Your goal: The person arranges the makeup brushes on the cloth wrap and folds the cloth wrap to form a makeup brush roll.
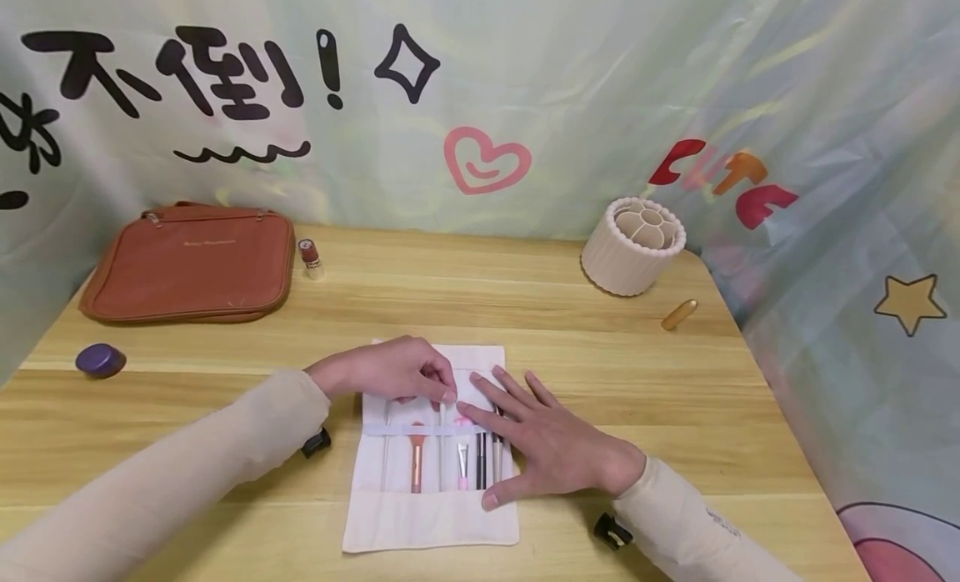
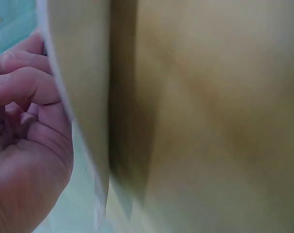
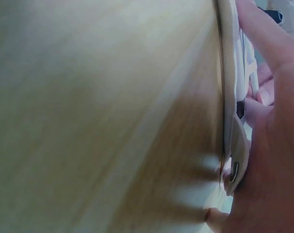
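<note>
My left hand [image 1: 401, 369] is bent over the cloth wrap [image 1: 480, 357] with its fingers curled, and it seems to pinch the top of a pale brush [image 1: 442, 461], though the fingertips hide that end. My right hand [image 1: 551, 444] is spread wide, its thumb on the right edge of the wrap and its pointing finger close to the pinching tips. The wrap lies flat on the table [image 1: 637, 373], just under both hands. The pale brush seems to run under the strap [image 1: 377, 430] and down to the pocket [image 1: 431, 522]. To do this well, I think I should press lightly with my right hand so the wrap can't slide. I should move the brush slowly in a straight line, because a tilt could snag the strap. I should mind the orange brush [image 1: 417, 461] on one side and the pink brush [image 1: 462, 465] on the other. A black brush [image 1: 481, 464] sits next to the pink one. Farther out, the brown bag [image 1: 191, 269], red-topped tube [image 1: 310, 259] and purple pot [image 1: 101, 361] are on the left. The cup [image 1: 622, 253] and gold tube [image 1: 679, 314] are on the right, well out of my way.
</note>
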The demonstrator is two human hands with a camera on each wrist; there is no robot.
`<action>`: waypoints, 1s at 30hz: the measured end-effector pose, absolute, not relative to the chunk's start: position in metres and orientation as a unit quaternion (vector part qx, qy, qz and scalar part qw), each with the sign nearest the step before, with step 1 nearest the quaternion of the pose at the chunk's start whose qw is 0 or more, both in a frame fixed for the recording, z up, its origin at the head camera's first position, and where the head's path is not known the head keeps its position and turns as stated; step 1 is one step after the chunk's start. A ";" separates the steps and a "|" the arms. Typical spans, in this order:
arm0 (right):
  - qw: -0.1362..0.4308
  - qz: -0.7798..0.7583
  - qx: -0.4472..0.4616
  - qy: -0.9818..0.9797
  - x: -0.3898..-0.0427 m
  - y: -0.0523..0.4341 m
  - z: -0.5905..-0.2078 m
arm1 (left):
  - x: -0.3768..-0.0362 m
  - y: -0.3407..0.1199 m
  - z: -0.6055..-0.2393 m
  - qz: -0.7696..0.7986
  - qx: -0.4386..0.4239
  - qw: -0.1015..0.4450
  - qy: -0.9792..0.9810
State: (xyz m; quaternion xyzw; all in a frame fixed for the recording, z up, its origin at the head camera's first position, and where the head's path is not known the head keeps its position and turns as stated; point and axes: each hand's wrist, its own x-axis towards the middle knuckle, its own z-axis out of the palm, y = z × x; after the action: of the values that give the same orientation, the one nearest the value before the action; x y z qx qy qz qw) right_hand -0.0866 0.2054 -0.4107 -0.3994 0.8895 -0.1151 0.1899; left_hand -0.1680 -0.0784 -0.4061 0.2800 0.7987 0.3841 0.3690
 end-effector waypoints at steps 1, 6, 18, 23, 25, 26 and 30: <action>0.190 -0.117 -0.399 0.889 -0.086 0.205 -0.411 | -0.166 -0.077 -0.407 0.383 0.282 0.377 0.795; 0.190 -0.120 -0.399 0.889 -0.087 0.205 -0.411 | -0.161 -0.075 -0.408 0.375 0.295 0.387 0.789; 0.174 -0.113 -0.410 0.888 -0.087 0.207 -0.413 | -0.165 -0.079 -0.403 0.349 0.306 0.317 0.827; 0.173 -0.108 -0.409 0.890 -0.087 0.207 -0.413 | -0.167 -0.084 -0.403 0.349 0.311 0.286 0.836; 0.175 -0.107 -0.407 0.890 -0.087 0.206 -0.412 | -0.169 -0.088 -0.402 0.355 0.314 0.255 0.843; 0.175 -0.107 -0.408 0.890 -0.087 0.206 -0.412 | -0.171 -0.091 -0.401 0.356 0.316 0.241 0.846; 0.176 -0.108 -0.407 0.890 -0.087 0.205 -0.411 | -0.174 -0.104 -0.400 0.328 0.351 0.194 0.855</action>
State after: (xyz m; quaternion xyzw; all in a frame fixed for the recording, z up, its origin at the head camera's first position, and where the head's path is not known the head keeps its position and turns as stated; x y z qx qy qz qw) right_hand -0.0869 0.2048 -0.4112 -0.4075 0.8897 -0.1080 0.1755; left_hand -0.1744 -0.1035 -0.4004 0.3515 0.8553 0.3277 0.1939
